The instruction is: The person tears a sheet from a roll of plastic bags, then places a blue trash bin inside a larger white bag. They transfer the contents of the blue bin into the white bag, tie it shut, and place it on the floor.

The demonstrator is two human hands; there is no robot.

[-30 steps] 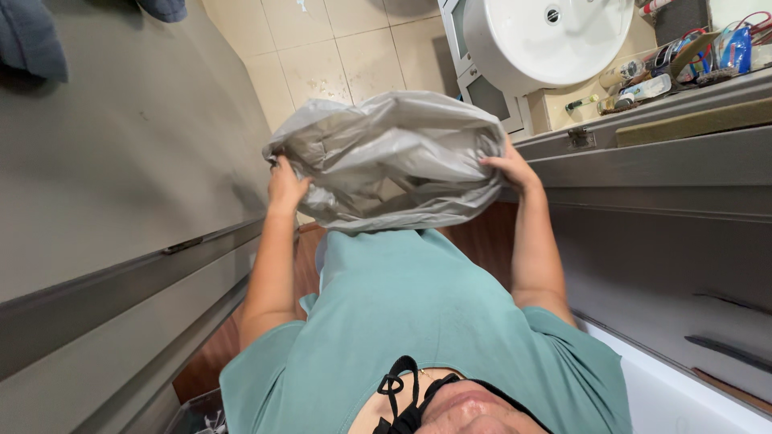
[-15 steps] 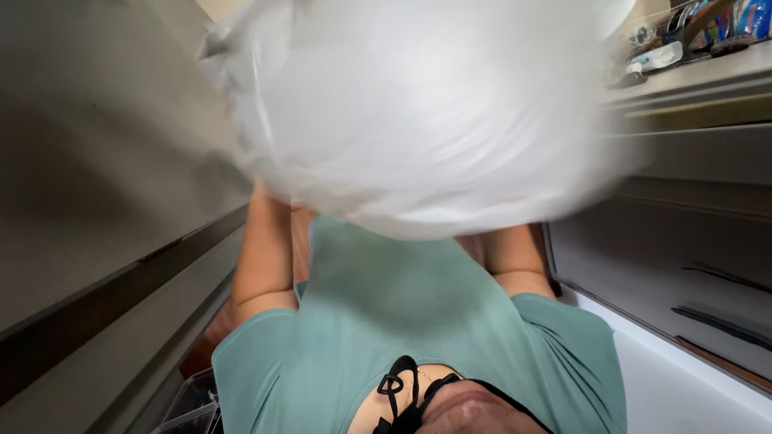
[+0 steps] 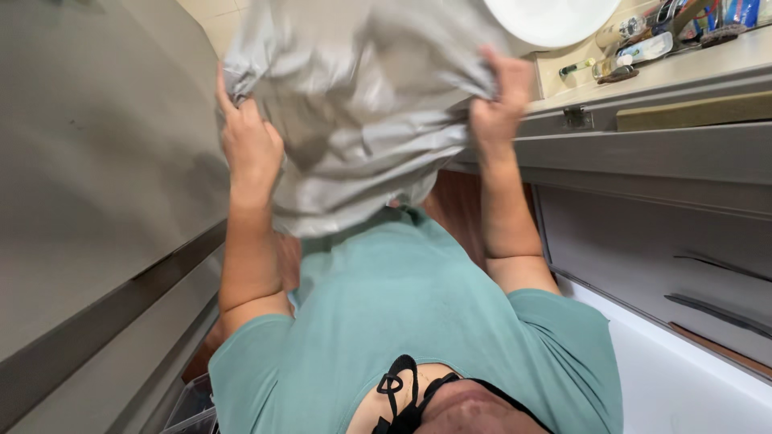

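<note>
- The crinkled grey plastic bag (image 3: 354, 104) runs off the top edge, so its upper part is out of view.
- The round white basin (image 3: 555, 14) at upper right is cut by the top edge.
- Small bottles (image 3: 615, 66) on the beige shelf are too small to identify.
- The left hand (image 3: 249, 145) and right hand (image 3: 498, 104) have fingertips buried in bag folds.
- A clear plastic box (image 3: 189, 410) is clipped at bottom left.
</note>
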